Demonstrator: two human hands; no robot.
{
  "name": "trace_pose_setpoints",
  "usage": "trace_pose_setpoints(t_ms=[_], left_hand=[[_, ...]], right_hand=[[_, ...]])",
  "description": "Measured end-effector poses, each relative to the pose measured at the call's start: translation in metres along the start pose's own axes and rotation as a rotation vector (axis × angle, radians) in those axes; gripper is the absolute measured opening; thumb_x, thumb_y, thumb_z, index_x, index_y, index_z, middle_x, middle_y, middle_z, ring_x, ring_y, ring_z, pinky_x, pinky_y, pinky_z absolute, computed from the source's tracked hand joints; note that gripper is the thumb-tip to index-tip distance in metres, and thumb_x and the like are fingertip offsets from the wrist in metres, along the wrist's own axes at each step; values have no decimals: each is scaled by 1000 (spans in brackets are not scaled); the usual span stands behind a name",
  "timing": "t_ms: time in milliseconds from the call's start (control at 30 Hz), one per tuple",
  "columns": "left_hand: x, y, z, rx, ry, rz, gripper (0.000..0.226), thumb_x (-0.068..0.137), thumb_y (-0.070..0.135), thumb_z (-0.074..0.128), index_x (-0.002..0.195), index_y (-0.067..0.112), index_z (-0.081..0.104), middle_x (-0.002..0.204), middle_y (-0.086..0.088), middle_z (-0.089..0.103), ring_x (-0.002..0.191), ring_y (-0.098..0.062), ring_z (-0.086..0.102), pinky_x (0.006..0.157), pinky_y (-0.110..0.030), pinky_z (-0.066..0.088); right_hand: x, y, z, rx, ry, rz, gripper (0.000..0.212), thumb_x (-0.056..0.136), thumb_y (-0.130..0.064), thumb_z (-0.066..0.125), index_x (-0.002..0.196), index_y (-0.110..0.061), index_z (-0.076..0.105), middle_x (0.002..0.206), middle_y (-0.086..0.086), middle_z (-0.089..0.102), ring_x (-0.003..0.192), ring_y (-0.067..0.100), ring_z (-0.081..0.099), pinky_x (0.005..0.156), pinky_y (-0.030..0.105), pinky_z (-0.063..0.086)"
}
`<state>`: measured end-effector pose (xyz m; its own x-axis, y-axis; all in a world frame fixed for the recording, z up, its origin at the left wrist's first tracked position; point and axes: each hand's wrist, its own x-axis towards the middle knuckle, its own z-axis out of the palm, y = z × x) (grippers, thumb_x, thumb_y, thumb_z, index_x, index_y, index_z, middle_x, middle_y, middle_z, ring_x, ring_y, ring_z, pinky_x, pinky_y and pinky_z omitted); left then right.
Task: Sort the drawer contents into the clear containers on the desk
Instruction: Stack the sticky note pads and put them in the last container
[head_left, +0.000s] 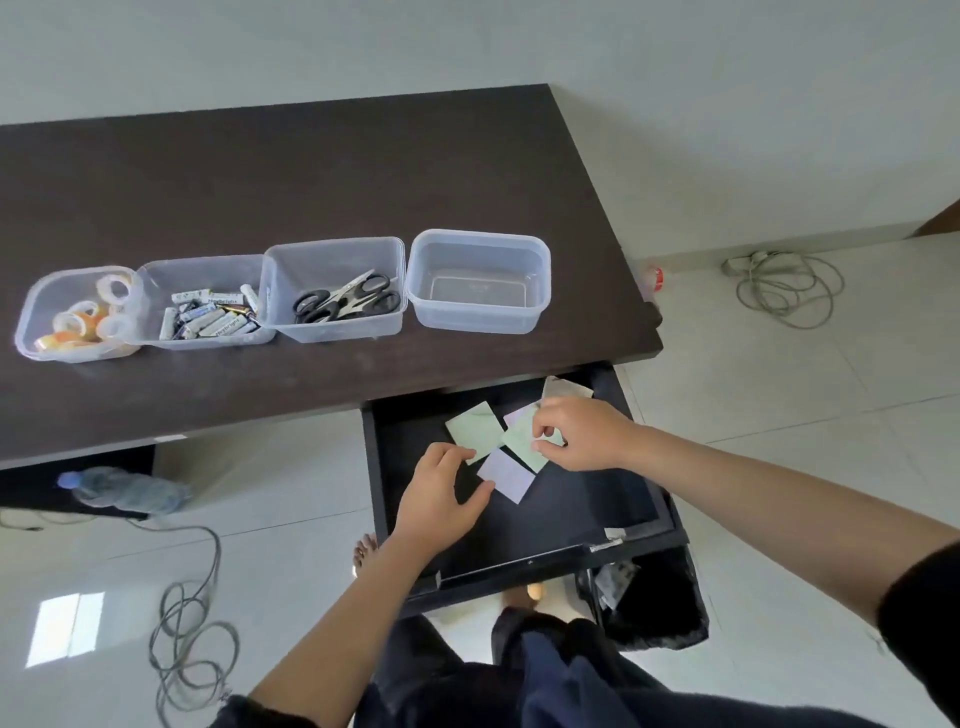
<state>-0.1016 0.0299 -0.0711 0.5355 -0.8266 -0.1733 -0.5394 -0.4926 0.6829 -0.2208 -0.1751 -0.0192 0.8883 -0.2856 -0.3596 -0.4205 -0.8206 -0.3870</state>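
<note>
In the open drawer (545, 519) at lower centre, the right hand (582, 434) pinches a green note (522, 439). The left hand (441, 499) rests beside a purple note (506, 475), fingers loosely curled and holding nothing.

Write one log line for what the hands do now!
left hand: touches purple note | right hand: pinches green note | drawer: open

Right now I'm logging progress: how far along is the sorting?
Done: tape rolls, batteries and scissors sit in three containers. In hand: the right hand pinches a green note; the left hand touches a purple note. Left: the notes, with the fourth container empty.
</note>
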Motion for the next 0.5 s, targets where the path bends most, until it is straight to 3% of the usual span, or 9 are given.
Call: trace_pose_setpoints(t_ms=[100,233,367,500], left_hand=[[0,0,23,6,-71,-76,51,82,44,65,127,22,52,126,6,47,115,-10,49,85,-19,44],[8,-2,42,55,-165,-167,62,81,46,65,133,21,44,136,2,38,126,-16,40,91,-29,48],[29,-1,51,155,-201,-224,70,79,47,65,139,23,36,151,-3,20,136,-25,27,90,-37,50],[54,-4,57,245,-232,-272,73,81,47,63,142,29,29,156,-4,5,138,-30,20,92,-43,50]], right_hand=[[-3,27,18,3,-106,65,19,90,-28,54,101,-15,64,106,0,60,78,14,53,60,25,40],[-2,54,39,-38,-182,122,27,90,-29,53,114,-17,57,115,2,51,93,20,54,69,32,45],[11,65,59,39,-95,246,41,89,-28,55,128,-16,48,125,5,42,112,23,46,80,38,50],[25,62,79,220,96,412,37,83,-29,64,114,-14,50,119,6,43,106,25,48,74,39,51]])
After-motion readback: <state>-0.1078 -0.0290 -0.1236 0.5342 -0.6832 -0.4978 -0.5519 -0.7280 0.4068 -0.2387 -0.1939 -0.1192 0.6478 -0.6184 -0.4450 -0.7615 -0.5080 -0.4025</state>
